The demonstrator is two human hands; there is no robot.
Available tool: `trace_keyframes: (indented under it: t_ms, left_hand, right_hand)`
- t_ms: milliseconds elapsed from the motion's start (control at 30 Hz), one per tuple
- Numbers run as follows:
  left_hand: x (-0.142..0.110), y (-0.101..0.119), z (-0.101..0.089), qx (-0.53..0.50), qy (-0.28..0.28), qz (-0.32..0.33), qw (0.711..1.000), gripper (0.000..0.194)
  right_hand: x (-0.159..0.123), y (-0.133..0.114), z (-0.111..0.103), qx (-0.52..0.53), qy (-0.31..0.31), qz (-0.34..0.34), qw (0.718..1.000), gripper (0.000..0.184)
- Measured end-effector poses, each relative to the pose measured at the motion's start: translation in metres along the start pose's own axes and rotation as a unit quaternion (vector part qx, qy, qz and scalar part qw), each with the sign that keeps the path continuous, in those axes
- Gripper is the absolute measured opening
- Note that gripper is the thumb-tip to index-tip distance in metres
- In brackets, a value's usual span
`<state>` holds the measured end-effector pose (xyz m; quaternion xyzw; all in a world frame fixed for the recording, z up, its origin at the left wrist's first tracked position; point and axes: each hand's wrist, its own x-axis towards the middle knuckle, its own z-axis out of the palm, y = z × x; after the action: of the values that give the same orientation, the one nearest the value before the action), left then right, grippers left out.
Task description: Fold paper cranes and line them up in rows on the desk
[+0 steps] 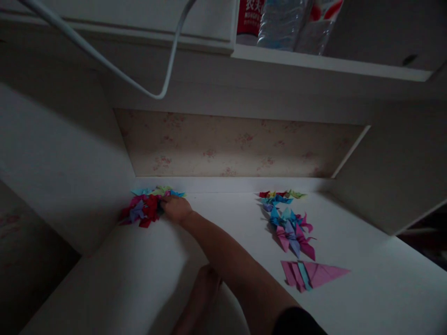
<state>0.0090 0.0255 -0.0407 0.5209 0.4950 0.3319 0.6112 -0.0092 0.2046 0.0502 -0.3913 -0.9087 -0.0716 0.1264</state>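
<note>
My right hand [176, 209] reaches across to the heap of folded paper cranes [137, 211] at the back left of the white desk. Its fingers are closed at the heap's right edge, around a dark blue paper crane [160, 207] that is mostly covered by them. Red, magenta, lilac, light blue and green pieces make up this heap. Nearer to me, my left hand [208, 275] is curled closed, partly hidden behind my right forearm. Whatever it may hold does not show.
More paper cranes [289, 228] lie in a loose row at the right. In front of them are flat folded pink papers [324, 273] with a light blue strip [304, 277]. A white cable [139, 88] hangs overhead, below a shelf [331, 66] with plastic bottles [281, 25].
</note>
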Motion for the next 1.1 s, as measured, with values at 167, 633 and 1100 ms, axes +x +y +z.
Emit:
trace_keyframes:
  t_ms: [167, 633, 1100]
  left_hand:
    - [-0.013, 0.018, 0.002, -0.035, 0.021, 0.006, 0.999, 0.035]
    - [-0.012, 0.022, 0.009, -0.206, 0.060, 0.008, 0.977, 0.035]
    - [-0.025, 0.030, 0.009, -0.029, -0.014, 0.086, 0.996, 0.030]
  right_hand:
    - [-0.035, 0.005, -0.036, 0.004, 0.070, 0.026, 0.997, 0.030]
    - [-0.214, 0.019, -0.059, 0.450, 0.213, 0.208, 0.842, 0.026]
    - [-0.280, 0.000, -0.007, 0.689, 0.239, 0.256, 0.634, 0.037]
